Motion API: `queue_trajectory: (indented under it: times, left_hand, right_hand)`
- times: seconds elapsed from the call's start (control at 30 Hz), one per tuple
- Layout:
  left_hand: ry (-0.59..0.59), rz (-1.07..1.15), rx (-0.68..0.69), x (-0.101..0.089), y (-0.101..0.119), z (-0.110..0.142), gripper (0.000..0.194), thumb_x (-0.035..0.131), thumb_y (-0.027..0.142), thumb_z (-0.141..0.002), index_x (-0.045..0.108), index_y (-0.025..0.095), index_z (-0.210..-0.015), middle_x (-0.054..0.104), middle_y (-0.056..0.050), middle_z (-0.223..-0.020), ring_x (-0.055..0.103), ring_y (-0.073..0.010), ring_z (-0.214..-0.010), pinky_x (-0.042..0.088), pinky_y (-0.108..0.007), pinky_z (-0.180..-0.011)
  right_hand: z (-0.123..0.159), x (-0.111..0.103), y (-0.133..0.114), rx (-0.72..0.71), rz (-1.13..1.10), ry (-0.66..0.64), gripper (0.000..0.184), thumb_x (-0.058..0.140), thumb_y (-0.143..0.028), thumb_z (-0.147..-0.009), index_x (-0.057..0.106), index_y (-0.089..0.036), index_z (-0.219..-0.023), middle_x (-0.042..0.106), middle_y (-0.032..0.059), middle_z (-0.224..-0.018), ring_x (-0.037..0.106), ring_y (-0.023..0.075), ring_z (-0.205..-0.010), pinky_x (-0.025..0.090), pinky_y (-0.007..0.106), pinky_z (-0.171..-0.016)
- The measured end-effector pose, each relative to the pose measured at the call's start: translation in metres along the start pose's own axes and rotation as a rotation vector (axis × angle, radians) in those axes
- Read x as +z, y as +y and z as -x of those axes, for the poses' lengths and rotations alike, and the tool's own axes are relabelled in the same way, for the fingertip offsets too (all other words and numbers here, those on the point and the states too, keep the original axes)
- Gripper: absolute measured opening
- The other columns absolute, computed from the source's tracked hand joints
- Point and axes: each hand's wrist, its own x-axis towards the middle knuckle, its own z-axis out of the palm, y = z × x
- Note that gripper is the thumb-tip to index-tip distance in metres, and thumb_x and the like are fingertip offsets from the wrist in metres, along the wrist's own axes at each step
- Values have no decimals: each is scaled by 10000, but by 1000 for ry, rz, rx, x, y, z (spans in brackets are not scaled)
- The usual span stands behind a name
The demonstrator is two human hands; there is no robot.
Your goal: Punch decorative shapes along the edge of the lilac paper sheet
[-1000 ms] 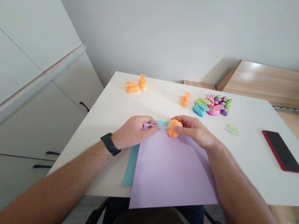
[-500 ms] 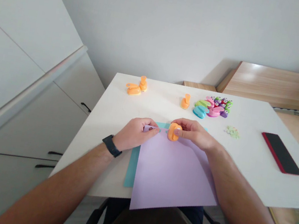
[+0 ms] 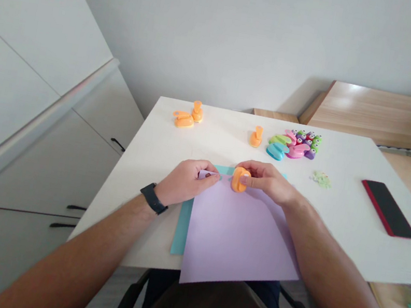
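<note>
A sheet of purple paper (image 3: 239,233) lies over a teal sheet (image 3: 182,229) and hangs past the table's front edge. My left hand (image 3: 190,180) pinches the purple paper at its far left corner. In my right hand (image 3: 266,179) is an orange craft punch (image 3: 239,179), gripped between thumb and fingers at the paper's far edge. Small cutouts show in that edge between my two hands. How far the paper sits inside the punch is hidden.
Two orange punches (image 3: 184,120) stand at the back left, another orange punch (image 3: 256,137) at back middle. Blue (image 3: 277,151), green and pink punches sit beside several small purple and green ones. Pale paper bits (image 3: 321,179) and a black-and-red flat case (image 3: 389,209) lie to the right.
The whole view has shifted slightly. Both hands, the paper and the punch keep nearly the same places relative to each other.
</note>
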Motion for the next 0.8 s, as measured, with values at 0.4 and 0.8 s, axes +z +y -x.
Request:
queue_trajectory:
  times: [0.4,0.8]
  left_hand:
    - [15,-11,0,0,3,0,335,623,503,-906,757,202,-966,729,-3,-816,566,-137,-650,418,-255,-590]
    - [-3,-2,-6,2,1,1,361,624,523,-899,760,197,-970,728,-12,-807,573,-140,-644,424,-256,-586]
  right_hand:
    - [-2,2,4,16,-26,69,324,800,-344,-799,740,-164,-1062,750,52,-918,650,191,-801,482,322,-736]
    - [-7,3,7,42,45,135,280,776,-360,-795,752,-153,-982,735,38,-813,617,178,-711,457,317,-673]
